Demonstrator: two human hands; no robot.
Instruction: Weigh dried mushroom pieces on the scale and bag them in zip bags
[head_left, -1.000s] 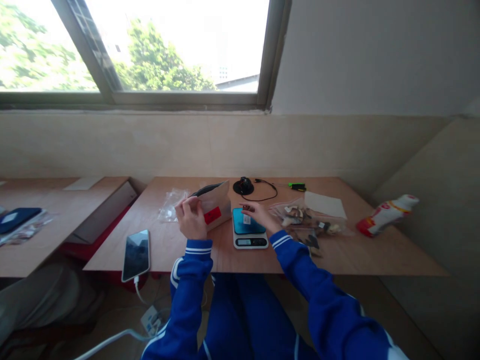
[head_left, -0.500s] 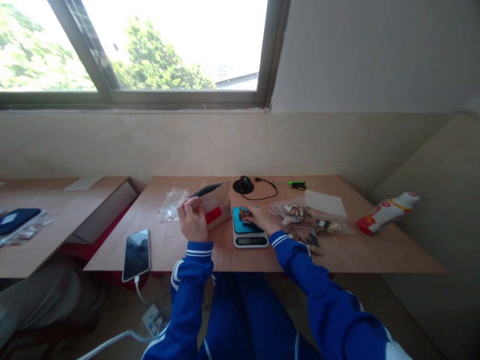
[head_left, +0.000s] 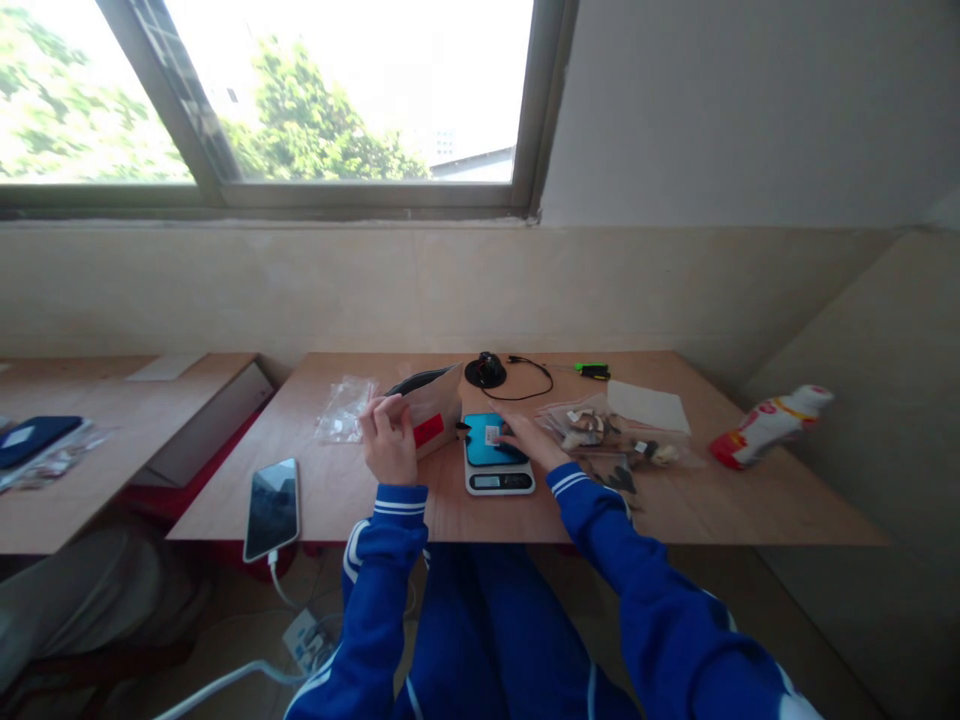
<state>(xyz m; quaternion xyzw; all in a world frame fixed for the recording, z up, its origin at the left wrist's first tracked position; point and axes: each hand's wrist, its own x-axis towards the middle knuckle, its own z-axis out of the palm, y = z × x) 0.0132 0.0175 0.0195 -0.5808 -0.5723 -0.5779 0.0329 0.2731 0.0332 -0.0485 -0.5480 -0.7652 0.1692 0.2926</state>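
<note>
My left hand point(head_left: 390, 445) is closed on the edge of a tan paper pouch point(head_left: 442, 400) with a red label, whose dark mouth faces up. To the pouch's right stands a small white kitchen scale point(head_left: 501, 482) with a blue platform point(head_left: 480, 450) and a white sticker on it. My right hand point(head_left: 529, 440) is over the platform's right side, fingers apart, and nothing shows in them. A small dark brown piece point(head_left: 463, 431) is at the scale's left edge, close to the pouch; its kind is too small to tell.
Clear bags of dried pieces point(head_left: 592, 430) and a white sheet point(head_left: 649, 407) lie right of the scale. A red-and-white bottle point(head_left: 769, 428) is farther right. Behind are a black round-based device point(head_left: 486, 370) with a cable and screwdrivers point(head_left: 594, 371). Left are clear plastic bags point(head_left: 345, 410) and a plugged-in phone point(head_left: 272, 510).
The brown piece has gone from the middle of the blue platform to its left edge near the pouch. My right hand has drawn slightly right and its fingers have spread.
</note>
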